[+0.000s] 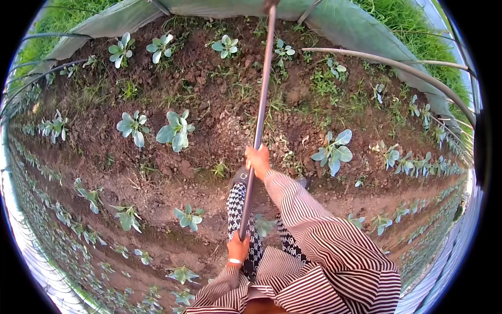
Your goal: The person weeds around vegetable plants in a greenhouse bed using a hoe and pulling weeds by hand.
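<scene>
inside what looks like a tunnel shelter, brown, clumpy soil (209,157) fills the view, with a pale green sheet (219,7) along the top of the frame and bright grass (389,21) beyond it at upper left and upper right. a curved hoop (387,61) arches in at the upper right.

a long-handled tool (264,86) runs from the top edge, just right of centre, down to the lower middle of the frame, tilted slightly. its dark end (270,5) is cut off by the edge, so its shape cannot be told. the right hand (257,161), at the centre, is wrapped around the shaft; the left hand (238,248), lower down, grips it near its bottom end, a white band (235,260) at the wrist.

striped sleeves (334,235) cover both arms, and black-and-white patterned trousers (237,201) show behind the shaft, with a dark shoe (240,176) near the right hand. a broad-leaved seedling (333,153) grows right of centre, two more plants (177,131) stand left of the shaft, and a row of smaller ones (225,46) crosses the upper part.
</scene>
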`<state>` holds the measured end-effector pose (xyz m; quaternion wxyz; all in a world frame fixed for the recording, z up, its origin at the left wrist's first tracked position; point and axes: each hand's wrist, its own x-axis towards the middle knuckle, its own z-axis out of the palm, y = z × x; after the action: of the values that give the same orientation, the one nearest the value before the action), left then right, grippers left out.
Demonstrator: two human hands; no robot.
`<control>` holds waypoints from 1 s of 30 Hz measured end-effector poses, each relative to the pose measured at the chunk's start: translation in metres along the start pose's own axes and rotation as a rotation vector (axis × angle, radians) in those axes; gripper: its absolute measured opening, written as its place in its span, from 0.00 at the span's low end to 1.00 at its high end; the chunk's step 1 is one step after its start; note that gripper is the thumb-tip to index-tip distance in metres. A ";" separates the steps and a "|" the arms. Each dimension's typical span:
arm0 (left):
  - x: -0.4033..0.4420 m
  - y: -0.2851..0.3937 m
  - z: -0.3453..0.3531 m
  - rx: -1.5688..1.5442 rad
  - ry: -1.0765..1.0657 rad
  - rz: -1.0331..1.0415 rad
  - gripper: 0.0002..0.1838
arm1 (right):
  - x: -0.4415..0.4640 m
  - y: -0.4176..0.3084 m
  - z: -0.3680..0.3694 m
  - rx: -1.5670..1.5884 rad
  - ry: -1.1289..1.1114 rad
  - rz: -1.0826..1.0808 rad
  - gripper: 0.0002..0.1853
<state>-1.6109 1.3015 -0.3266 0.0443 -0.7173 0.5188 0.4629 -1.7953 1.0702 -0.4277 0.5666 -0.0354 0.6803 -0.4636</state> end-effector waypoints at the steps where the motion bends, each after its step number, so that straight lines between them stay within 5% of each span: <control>1: 0.022 0.002 0.001 -0.017 0.009 0.022 0.18 | 0.016 -0.009 0.005 -0.028 0.018 -0.025 0.07; 7: 0.058 0.047 0.025 -0.061 -0.066 0.009 0.19 | 0.096 0.000 -0.002 -0.362 0.091 0.062 0.08; 14: -0.054 0.019 -0.034 0.054 -0.122 -0.196 0.20 | -0.035 0.037 -0.001 -0.072 0.069 0.244 0.06; 18: 0.014 0.002 0.000 -0.050 -0.023 0.036 0.19 | 0.027 0.021 -0.001 -0.161 0.086 0.027 0.06; 21: 0.039 0.038 -0.009 -0.107 -0.165 -0.036 0.19 | 0.054 -0.011 -0.004 -0.412 0.161 -0.007 0.08; 26: -0.066 0.010 -0.032 0.055 -0.111 -0.121 0.22 | -0.037 0.043 -0.008 -0.079 0.064 0.220 0.09; 30: -0.064 0.012 -0.037 0.054 -0.031 -0.047 0.20 | -0.040 0.028 0.000 0.060 -0.071 0.210 0.10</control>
<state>-1.6001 1.3212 -0.2551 0.0826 -0.7205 0.5137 0.4585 -1.7673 1.1088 -0.4166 0.6365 0.0366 0.6458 -0.4201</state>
